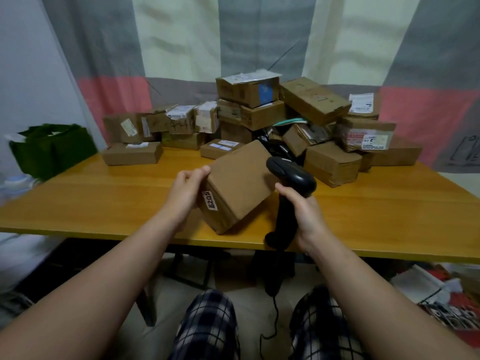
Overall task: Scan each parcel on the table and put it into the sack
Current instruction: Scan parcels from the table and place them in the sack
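My left hand (185, 192) grips the left side of a brown cardboard parcel (239, 187), tilted above the near part of the wooden table (104, 201). A small white sticker with dark print is on the parcel's near left face. My right hand (302, 214) holds the handle of a black barcode scanner (288, 183), whose head sits right beside the parcel's right edge. A green sack (52, 149) stands open off the table's far left corner.
Several cardboard parcels (285, 118) are piled along the back of the table, stacked highest in the middle. A striped curtain hangs behind. The scanner's black cable drops between my knees. Papers and clutter lie on the floor at the right.
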A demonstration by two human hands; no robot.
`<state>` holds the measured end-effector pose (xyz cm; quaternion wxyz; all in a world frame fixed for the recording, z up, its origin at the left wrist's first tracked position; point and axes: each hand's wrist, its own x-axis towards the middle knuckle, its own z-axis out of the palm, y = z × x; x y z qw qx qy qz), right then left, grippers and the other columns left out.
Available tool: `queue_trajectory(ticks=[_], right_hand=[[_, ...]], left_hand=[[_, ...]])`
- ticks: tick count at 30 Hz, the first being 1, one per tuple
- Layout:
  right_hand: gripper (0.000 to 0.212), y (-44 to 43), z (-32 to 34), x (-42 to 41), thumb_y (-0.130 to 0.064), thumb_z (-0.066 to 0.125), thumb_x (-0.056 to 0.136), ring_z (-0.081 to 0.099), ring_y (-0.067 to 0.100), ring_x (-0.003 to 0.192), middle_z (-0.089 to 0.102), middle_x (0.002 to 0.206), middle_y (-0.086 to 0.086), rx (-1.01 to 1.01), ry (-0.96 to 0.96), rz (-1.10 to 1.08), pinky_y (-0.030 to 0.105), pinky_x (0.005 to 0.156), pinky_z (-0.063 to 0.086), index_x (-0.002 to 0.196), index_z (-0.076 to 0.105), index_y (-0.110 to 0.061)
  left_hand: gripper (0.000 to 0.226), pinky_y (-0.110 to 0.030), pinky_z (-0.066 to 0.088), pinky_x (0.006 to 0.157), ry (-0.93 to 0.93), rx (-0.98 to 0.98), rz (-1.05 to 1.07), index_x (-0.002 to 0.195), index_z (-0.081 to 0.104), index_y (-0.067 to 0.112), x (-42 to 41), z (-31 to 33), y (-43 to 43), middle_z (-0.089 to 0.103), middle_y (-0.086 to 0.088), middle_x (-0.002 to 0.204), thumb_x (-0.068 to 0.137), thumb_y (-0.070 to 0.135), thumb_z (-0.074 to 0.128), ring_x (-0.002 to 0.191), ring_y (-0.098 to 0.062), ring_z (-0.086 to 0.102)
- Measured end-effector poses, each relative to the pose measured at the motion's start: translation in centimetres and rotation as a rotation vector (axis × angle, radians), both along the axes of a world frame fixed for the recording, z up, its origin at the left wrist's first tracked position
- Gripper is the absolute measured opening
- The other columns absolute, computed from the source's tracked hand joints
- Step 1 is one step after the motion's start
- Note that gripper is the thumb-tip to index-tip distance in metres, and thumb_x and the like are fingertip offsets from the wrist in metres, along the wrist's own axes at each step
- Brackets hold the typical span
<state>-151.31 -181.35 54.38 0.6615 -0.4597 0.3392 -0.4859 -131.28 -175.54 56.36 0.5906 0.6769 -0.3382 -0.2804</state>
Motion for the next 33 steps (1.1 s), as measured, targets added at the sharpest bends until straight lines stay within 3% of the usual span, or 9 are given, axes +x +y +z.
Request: queue_trajectory(ticks=[5,10,12,16,18,21,25,29,33], right_hand=[[0.021,0.3,0.1,0.6,-0.021,0.069,0.085,0.068,0.021,0.1,0.075,0.101,0.003,0.064,-0.061,0.072,0.034,0.085,0.05,0.105,0.07,-0.018],[0.012,0.9,-0.3,1.0,-0.021,0.066,0.088,0.069,0.015,0.086,0.076,0.09,0.0,0.042,-0.032,0.114,0.029,0.072,0.048,0.099,0.069,-0.02],[0.008,1.0,-0.6,1.1,-0.022,0.066,0.088,0.068,0.016,0.091,0.076,0.091,-0.001,0.036,-0.016,0.115,0.031,0.076,0.049,0.096,0.07,-0.022],[0.011,1.0,-1.1,1.0,-0.024,0.066,0.089,0.067,0.019,0.099,0.076,0.096,-0.001,0.062,-0.007,0.089,0.035,0.087,0.05,0.098,0.07,-0.024],[0.009,0.9,-1.4,0.8,-0.025,0.065,0.089,0.066,0.018,0.094,0.075,0.088,-0.004,0.089,-0.022,0.054,0.036,0.084,0.051,0.097,0.069,-0.026],[0.014,1.1,-1.8,0.5,-0.028,0.067,0.087,0.061,0.019,0.1,0.071,0.098,-0.003,0.119,-0.046,0.028,0.047,0.098,0.047,0.101,0.067,-0.027],[0.018,1.7,-1.6,1.3,-0.024,0.068,0.086,0.062,0.02,0.106,0.074,0.102,-0.002,0.137,-0.162,0.062,0.051,0.102,0.044,0.104,0.068,-0.028],[0.014,2.3,-0.1,2.6,-0.014,0.068,0.086,0.069,0.017,0.101,0.075,0.099,-0.001,-0.035,-0.318,-0.005,0.04,0.091,0.053,0.097,0.07,-0.023],[0.019,2.4,1.8,3.4,-0.012,0.069,0.086,0.069,0.007,0.098,0.075,0.095,-0.01,-0.248,-0.174,-0.009,0.027,0.08,0.055,0.097,0.068,-0.027]], left_hand=[[0.036,-0.041,0.051,0.085,0.21,0.131,-0.057,0.114,0.049,0.03,0.5,0.4,0.9,0.057,-0.001,0.097,0.097,0.056,0.03,0.091,-0.023,0.055],[0.038,-0.04,0.033,0.108,-0.551,0.082,0.063,0.133,0.049,0.016,1.3,-1.0,0.6,0.044,-0.012,0.138,0.099,0.033,0.045,0.127,-0.028,0.041],[0.048,-0.044,0.025,0.11,-0.813,0.07,0.0,0.139,0.043,0.03,0.2,-0.6,0.9,0.032,-0.008,0.146,0.095,0.048,0.047,0.136,-0.028,0.028],[0.079,-0.051,0.024,0.109,-1.135,0.403,-0.172,0.143,0.03,0.043,-1.9,-0.6,0.5,0.018,-0.01,0.155,0.076,0.081,0.043,0.141,-0.033,0.013],[0.075,-0.049,0.03,0.106,-1.107,0.395,-0.148,0.143,0.032,0.039,-1.6,-0.5,0.1,0.026,-0.011,0.151,0.078,0.072,0.051,0.137,-0.034,0.018],[0.065,-0.045,0.032,0.104,-0.927,0.267,-0.104,0.141,0.037,0.037,-0.2,-0.6,-0.1,0.034,-0.008,0.147,0.083,0.06,0.055,0.135,-0.031,0.023],[0.067,-0.044,0.028,0.108,-0.825,0.074,-0.154,0.14,0.04,0.039,1.6,-1.6,1.3,0.039,0.0,0.147,0.078,0.064,0.045,0.136,-0.023,0.028],[0.059,-0.033,0.027,0.108,-0.638,-0.087,-0.299,0.137,0.027,0.049,2.0,-2.7,3.1,0.033,0.005,0.149,0.081,0.058,0.045,0.134,-0.008,0.029],[0.052,-0.041,0.041,0.107,-0.404,-0.202,-0.389,0.125,0.032,0.046,1.3,-2.7,3.4,0.04,0.015,0.139,0.086,0.043,0.066,0.13,-0.009,0.04]])
